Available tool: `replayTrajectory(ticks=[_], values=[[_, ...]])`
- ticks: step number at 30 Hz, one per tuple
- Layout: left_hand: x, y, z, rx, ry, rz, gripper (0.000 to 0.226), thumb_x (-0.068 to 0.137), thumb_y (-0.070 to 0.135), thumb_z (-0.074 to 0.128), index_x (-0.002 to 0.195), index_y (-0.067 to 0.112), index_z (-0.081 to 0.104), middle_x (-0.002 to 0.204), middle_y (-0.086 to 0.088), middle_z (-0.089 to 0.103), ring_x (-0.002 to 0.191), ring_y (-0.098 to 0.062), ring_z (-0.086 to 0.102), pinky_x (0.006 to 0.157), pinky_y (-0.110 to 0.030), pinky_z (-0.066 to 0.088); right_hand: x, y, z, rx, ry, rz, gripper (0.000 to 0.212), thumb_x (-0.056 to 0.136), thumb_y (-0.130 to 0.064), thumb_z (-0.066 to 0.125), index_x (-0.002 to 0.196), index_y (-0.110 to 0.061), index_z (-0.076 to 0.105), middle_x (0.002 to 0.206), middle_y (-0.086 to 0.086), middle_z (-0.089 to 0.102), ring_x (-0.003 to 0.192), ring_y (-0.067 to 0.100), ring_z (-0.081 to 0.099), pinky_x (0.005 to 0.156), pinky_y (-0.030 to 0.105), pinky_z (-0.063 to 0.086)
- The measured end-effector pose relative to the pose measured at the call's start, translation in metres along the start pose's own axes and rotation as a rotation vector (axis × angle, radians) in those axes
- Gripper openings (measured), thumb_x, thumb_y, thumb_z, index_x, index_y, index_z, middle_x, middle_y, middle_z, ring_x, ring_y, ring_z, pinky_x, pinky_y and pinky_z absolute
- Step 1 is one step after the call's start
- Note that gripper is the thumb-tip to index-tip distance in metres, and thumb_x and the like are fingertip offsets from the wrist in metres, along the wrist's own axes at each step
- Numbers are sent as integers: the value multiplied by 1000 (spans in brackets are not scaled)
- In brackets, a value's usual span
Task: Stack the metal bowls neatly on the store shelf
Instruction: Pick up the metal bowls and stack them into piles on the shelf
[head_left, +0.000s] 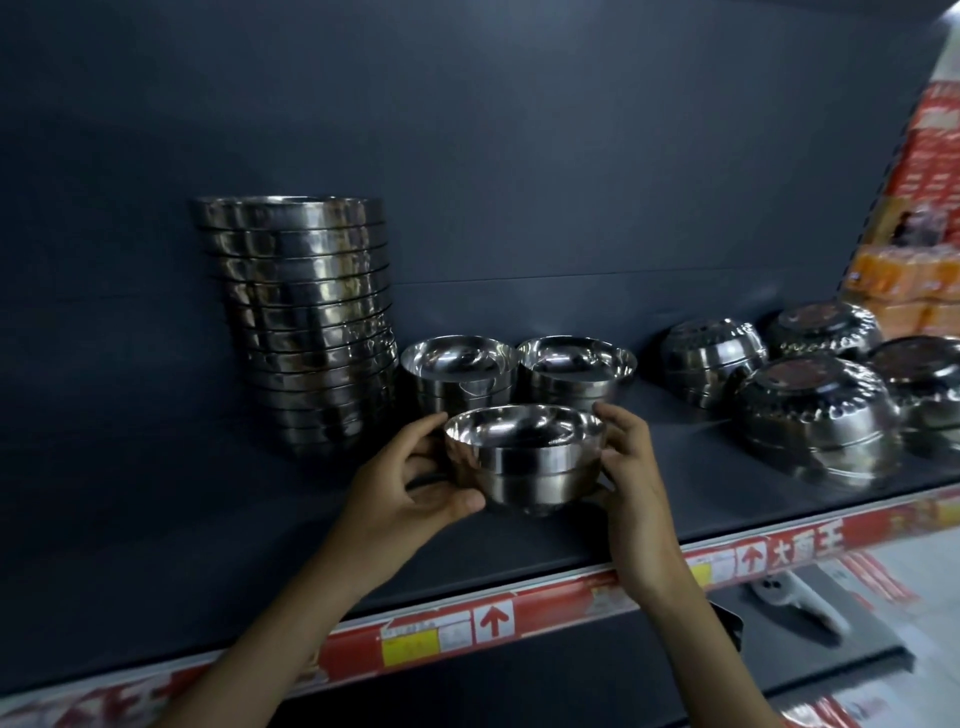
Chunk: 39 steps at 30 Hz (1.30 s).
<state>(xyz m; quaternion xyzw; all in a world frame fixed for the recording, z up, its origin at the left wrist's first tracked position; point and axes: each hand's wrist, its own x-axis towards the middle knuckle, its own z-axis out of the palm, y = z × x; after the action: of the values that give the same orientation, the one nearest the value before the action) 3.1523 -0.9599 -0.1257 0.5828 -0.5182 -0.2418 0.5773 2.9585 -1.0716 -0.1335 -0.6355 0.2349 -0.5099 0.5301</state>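
Shiny round steel bowl (524, 460) is between my two hands, mouth up and level, its axis upright; being round, it has no long side. Its base is down at the dark grey shelf board (182, 519), but I cannot tell whether it touches.

My left hand (410, 483) grips its wall at nine o'clock, with the thumb curled along the near side. My right hand (631, 467) clasps it at three o'clock, fingers curled on rim and wall.

At ten o'clock stands a tall stack of nested steel bowls (306, 322), leaning slightly and apart from my left hand. Just behind, at eleven and one o'clock, are the left short stack (457, 369) and the right short stack (576, 371), mouths up, rims just beside each other. At two to three o'clock lie upside-down patterned steel bowls (815, 415), clear of my right hand.

Bare board spreads from seven to nine o'clock, and a gap shows at two o'clock. The red price strip (493, 618) marks the front edge at six o'clock, near.
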Motion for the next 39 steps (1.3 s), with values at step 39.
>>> replayTrajectory(ticks=[39], values=[[56, 13, 12, 423, 411, 531, 68, 91, 26, 55, 153, 27, 29, 159, 0, 27, 148, -8, 24, 114, -12, 22, 92, -11, 80, -174, 357, -386, 34, 88, -13, 37, 113, -36, 43, 116, 0, 60, 110, 9, 58, 93, 27, 47]])
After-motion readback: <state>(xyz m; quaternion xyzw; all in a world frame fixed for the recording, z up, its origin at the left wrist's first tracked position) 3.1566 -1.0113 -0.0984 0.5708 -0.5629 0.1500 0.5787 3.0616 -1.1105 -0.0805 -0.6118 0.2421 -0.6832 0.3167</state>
